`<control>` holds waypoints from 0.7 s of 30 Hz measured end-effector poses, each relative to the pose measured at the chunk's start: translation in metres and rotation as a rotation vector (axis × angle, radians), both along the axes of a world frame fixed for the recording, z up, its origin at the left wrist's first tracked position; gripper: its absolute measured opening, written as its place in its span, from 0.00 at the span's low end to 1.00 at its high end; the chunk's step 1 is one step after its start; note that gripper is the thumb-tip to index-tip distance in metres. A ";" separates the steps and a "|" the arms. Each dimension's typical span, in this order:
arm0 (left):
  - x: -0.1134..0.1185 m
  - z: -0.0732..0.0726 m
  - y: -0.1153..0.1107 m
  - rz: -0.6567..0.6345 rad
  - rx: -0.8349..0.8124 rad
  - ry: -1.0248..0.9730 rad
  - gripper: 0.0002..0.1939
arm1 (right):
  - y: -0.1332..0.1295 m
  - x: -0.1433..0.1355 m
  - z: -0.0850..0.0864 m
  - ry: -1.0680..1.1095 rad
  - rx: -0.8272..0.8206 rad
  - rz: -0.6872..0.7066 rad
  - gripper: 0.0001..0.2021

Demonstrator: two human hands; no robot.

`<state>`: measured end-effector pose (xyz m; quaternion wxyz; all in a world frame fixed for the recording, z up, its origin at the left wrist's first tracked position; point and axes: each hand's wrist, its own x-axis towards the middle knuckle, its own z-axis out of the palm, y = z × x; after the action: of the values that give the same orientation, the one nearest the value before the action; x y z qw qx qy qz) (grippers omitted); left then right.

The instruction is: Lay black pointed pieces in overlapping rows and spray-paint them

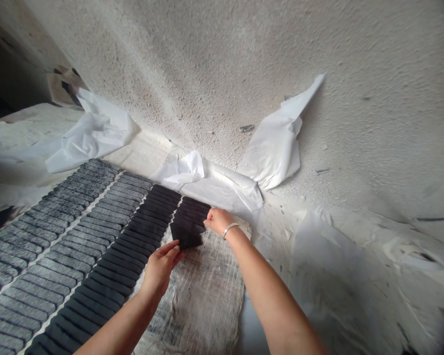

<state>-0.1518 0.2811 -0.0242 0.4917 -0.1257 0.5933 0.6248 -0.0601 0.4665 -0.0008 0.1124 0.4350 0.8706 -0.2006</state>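
Black flat pieces (190,213) overlap in a short row at the centre. At the near end of that row lies a loose-looking black piece (185,236). My left hand (162,264) pinches its lower left corner between thumb and fingers. My right hand (219,220), with a bracelet at the wrist, is closed at the right edge of the short row; its fingertips are too small to show clearly what they grip. Left of it runs a longer row of black pieces (114,268), and beyond that are rows of grey speckled pieces (55,276).
Worn, stained pale cloth (203,296) covers the surface under the rows. Crumpled white sheets (96,133) lie at the far left, and another sheet (277,148) rests against the rough wall (225,74). Thin plastic (329,246) spreads at the right.
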 end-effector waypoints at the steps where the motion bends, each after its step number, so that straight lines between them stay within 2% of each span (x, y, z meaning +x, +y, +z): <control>1: 0.000 0.000 0.000 0.001 0.004 -0.001 0.07 | 0.002 0.003 0.001 0.011 0.003 -0.013 0.06; 5: 0.002 0.001 0.000 0.005 0.007 -0.021 0.07 | 0.000 0.008 0.002 0.072 -0.022 -0.022 0.06; 9: 0.002 0.002 0.001 -0.012 0.003 -0.021 0.08 | -0.014 0.005 0.001 0.125 -0.052 0.030 0.07; 17: 0.002 0.001 0.001 0.015 0.016 -0.052 0.08 | -0.038 -0.007 -0.007 0.008 -0.022 0.111 0.08; 21: -0.002 0.001 0.000 -0.053 0.009 -0.036 0.13 | -0.043 -0.009 -0.012 -0.023 0.048 0.118 0.08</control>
<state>-0.1534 0.2810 -0.0228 0.5192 -0.1188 0.5847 0.6119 -0.0694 0.4234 -0.0128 0.1234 0.3876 0.8981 -0.1675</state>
